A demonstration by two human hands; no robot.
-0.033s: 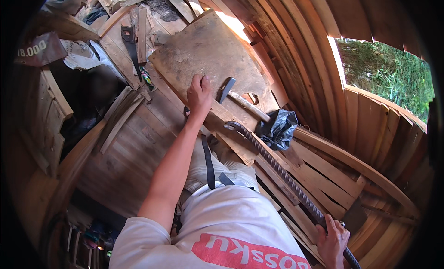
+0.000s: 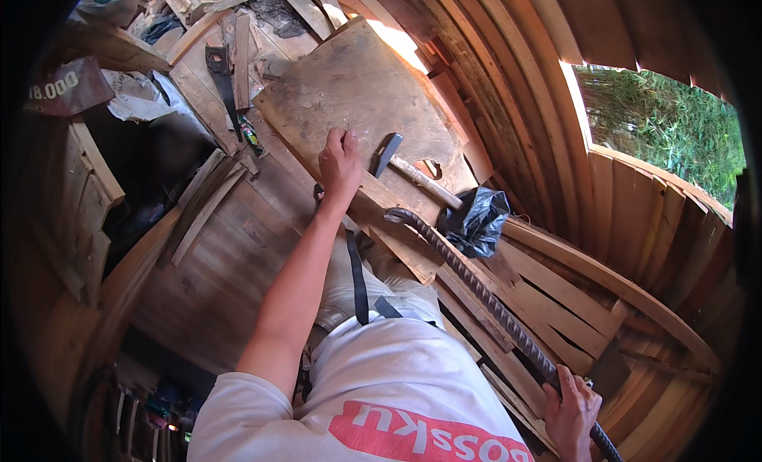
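Note:
My right hand [image 2: 573,410] is wrapped round the lower part of a dark ribbed steel bar [image 2: 492,303]. The bar slants up and left to a bent, hooked tip near the front edge of a worn wooden board [image 2: 317,89]. Over that board my left hand [image 2: 341,164] is closed, fingers pressed together; whatever they may hold is hidden. To the right of this hand a hammer [image 2: 417,176] lies on the board, its dark head toward the hand. Beside its handle end sits a crumpled black plastic bag [image 2: 479,221], next to a hole in the board.
Loose planks [image 2: 540,303] lie along the right under a curved plank wall [image 2: 508,89] with a window opening [image 2: 659,128] onto greenery. A handsaw [image 2: 221,77] rests among wood scraps at the far left. Wooden floorboards [image 2: 230,263] stretch to my left.

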